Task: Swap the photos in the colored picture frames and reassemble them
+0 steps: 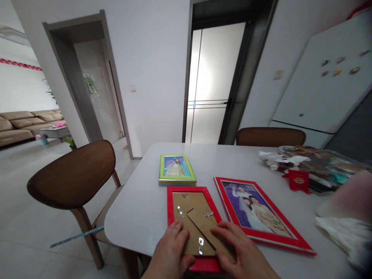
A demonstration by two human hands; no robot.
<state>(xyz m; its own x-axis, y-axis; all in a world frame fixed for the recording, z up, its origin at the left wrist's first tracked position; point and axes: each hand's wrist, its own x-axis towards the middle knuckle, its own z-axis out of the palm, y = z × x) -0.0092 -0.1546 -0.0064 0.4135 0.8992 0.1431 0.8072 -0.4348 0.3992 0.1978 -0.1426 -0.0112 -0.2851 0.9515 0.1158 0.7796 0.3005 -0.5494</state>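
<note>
A red picture frame (171,208) lies face down near the table's front edge, its brown backing board (192,199) upward. Metal clips (200,246) sit around the board's sides, and an easel stand (207,228) slants across it. My left hand (171,248) is closed at the frame's near left side, fingertips on the edge of the board and thumb towards the bottom rim. On the opposite side my right hand (241,248) is closed with its fingers over the stand and the frame's right edge. Its exact hold underneath is hidden.
A larger red frame (261,209) with a couple's photo lies face up on the right. Behind is a green frame (177,169). Bags and a red packet (298,181) crowd the white table's (133,209) right side. Brown chairs (72,174) stand beside it.
</note>
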